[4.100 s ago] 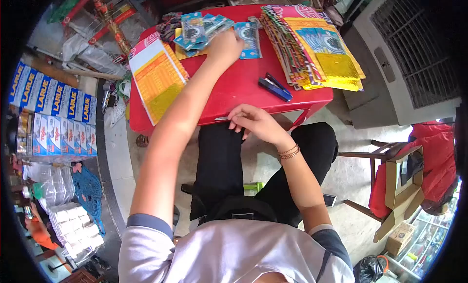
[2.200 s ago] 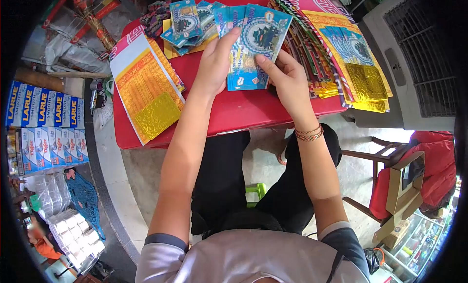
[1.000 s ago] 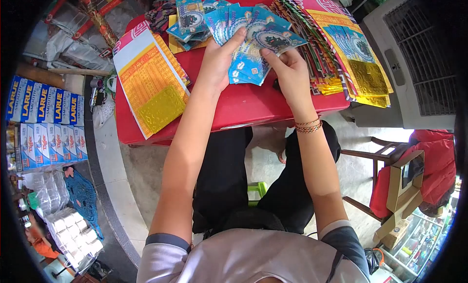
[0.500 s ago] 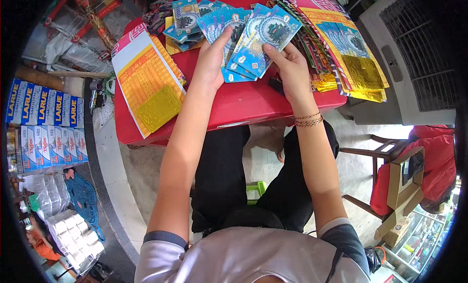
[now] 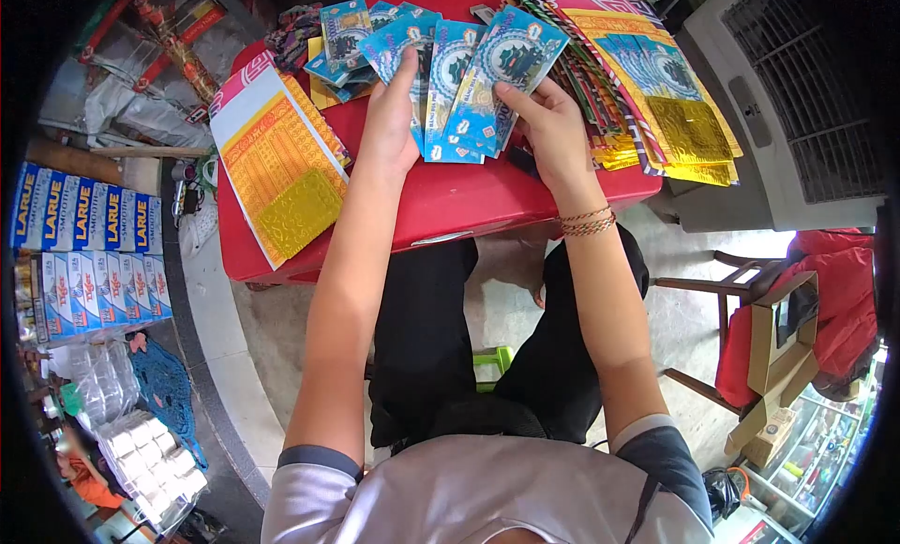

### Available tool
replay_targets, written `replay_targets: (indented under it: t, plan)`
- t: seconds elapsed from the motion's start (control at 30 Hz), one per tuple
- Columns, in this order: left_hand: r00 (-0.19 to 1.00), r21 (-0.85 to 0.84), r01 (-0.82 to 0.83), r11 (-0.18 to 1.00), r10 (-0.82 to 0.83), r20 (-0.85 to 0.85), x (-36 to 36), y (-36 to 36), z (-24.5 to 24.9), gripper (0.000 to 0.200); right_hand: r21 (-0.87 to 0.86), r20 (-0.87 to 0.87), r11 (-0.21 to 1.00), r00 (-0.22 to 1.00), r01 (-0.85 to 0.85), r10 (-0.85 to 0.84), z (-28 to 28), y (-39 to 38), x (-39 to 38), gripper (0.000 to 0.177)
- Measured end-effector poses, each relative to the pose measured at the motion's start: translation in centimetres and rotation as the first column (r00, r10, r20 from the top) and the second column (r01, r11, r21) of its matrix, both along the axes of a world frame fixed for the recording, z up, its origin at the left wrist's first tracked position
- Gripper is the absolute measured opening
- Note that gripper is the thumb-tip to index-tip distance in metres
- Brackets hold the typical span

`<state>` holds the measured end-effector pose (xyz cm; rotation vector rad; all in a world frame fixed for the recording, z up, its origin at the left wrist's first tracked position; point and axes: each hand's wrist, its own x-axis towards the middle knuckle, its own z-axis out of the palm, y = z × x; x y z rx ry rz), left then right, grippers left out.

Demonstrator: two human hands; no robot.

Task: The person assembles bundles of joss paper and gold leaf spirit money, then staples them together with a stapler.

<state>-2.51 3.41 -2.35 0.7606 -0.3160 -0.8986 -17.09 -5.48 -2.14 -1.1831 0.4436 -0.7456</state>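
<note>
Above the red table (image 5: 441, 207), both hands hold a fan of blue printed paper notes. My left hand (image 5: 392, 122) pinches the left-hand notes (image 5: 398, 47), thumb on top. The right-hand notes (image 5: 511, 61) are gripped by my right hand (image 5: 553, 132), its thumb pressed on their face. Between the hands, a middle note (image 5: 450, 71) overlaps its neighbours. More blue notes (image 5: 345, 33) lie behind my left hand. On the left of the table is an orange patterned sheet (image 5: 277, 146) with a gold foil square (image 5: 303, 216).
A thick stack of folded papers (image 5: 600, 85) topped with gold foil (image 5: 691, 130) is at the table's right. A grey air cooler (image 5: 741, 104) stands beyond it. Drink cartons (image 5: 89, 211) are piled at left. A wooden chair (image 5: 722, 328) with red cloth is at right.
The notes are spread wider, with the middle note now apart from the right-hand ones. My right hand has moved slightly left and down. The view has shifted a little.
</note>
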Motion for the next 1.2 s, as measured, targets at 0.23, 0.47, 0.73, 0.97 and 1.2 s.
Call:
replay_targets:
  t: [0.23, 0.47, 0.73, 0.97, 1.2]
  plan:
    - [0.984, -0.007, -0.048, 0.999, 0.049, 0.169, -0.2, -0.1, -0.4, 0.033, 0.029, 0.041, 0.999, 0.999, -0.017, 0.015, 0.1, -0.1, 0.0, 0.028]
    - [0.968, -0.010, -0.027, 1.000, 0.029, 0.249, -0.3, 0.0, -0.7, 0.031, -0.071, 0.007, 0.997, 1.000, 0.019, -0.019, 0.7, 0.4, -0.1, 0.029]
    - [0.959, -0.005, 0.021, 1.000, -0.019, 0.283, -0.4, 0.2, -0.6, 0.036, -0.058, 0.056, 0.998, 0.998, 0.006, -0.003, 0.8, 0.4, 0.1, 0.028]
    - [0.919, 0.022, 0.010, 1.000, -0.018, 0.394, -0.9, 0.3, -0.1, 0.036, -0.042, 0.088, 0.999, 0.996, 0.028, -0.024, 0.8, 0.4, 0.0, 0.029]
    - [0.955, 0.091, 0.009, 0.996, -0.036, 0.294, -0.7, 0.1, 0.1, 0.034, -0.038, 0.070, 0.997, 0.996, 0.064, -0.062, 0.7, 0.1, -0.1, 0.029]
